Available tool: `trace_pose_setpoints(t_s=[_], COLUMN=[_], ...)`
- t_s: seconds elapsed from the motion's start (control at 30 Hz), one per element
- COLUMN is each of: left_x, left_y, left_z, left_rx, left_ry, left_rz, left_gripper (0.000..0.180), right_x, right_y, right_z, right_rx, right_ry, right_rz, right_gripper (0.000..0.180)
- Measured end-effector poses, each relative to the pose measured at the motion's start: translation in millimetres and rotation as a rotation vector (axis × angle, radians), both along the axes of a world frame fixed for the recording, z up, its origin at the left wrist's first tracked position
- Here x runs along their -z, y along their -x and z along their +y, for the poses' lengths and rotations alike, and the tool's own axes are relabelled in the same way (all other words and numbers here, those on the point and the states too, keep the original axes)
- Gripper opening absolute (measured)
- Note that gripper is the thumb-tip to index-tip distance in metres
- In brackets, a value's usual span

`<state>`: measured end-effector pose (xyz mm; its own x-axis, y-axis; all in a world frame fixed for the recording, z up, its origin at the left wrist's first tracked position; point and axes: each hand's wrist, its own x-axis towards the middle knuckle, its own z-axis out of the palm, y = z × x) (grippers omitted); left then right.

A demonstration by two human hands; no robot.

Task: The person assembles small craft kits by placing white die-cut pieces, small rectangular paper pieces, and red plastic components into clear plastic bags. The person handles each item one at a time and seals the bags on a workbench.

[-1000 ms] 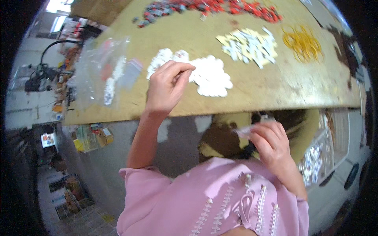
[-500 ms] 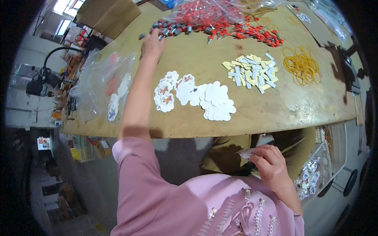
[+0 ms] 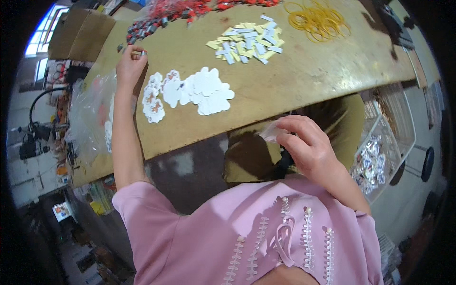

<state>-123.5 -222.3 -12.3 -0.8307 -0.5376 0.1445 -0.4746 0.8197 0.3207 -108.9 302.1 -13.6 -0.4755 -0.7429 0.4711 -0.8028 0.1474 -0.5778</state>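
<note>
My left hand (image 3: 131,66) is closed by pinching a small grey-and-red part (image 3: 143,53) between thumb and fingers, just nearer than a pile of similar grey-and-red parts (image 3: 142,29). Over the table's front edge, my right hand (image 3: 306,142) pinches a small clear plastic bag (image 3: 270,132); whether anything is inside it I cannot tell. Between the hands, white scalloped cards (image 3: 211,92) lie in an overlapping group. Others beside them carry printed brown figures (image 3: 153,104). Farther back is a heap of yellow and grey strips (image 3: 249,40).
Yellow rubber bands (image 3: 317,20) lie in a tangle at the far right of the table (image 3: 304,71). A large clear plastic bag (image 3: 90,114) sits left of my left forearm. A cardboard box (image 3: 78,35) stands far left. Right of my lap, a white basket (image 3: 403,128) holds several small filled bags (image 3: 369,164).
My left hand has drawn back from the grey-and-red pile with a small part in its fingers. My right hand has come up toward the table edge with the bag. The view has turned.
</note>
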Motion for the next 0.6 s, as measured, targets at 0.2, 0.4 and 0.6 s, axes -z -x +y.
trace_pose_setpoints(t_s=[0.2, 0.4, 0.6], left_x=[-55.6, -47.6, -49.9], left_y=[-63.2, -80.2, -75.9], left_z=[249.5, 311.4, 306.3], left_rx=[0.513, 0.928, 0.907], left_ry=[-0.982, -0.362, -0.518], left_rz=[0.282, 0.172, 0.050], left_gripper=[0.033, 0.028, 0.024], right_x=[2.2, 1.9, -5.3], right_y=[-1.5, -4.1, -5.3], right_z=[5.1, 6.4, 3.7], right_rx=[-0.005, -0.013, -0.083], right_ry=[-0.005, 0.004, -0.069], right_rz=[0.007, -0.071, -0.189], right_gripper=[0.024, 0.024, 0.026])
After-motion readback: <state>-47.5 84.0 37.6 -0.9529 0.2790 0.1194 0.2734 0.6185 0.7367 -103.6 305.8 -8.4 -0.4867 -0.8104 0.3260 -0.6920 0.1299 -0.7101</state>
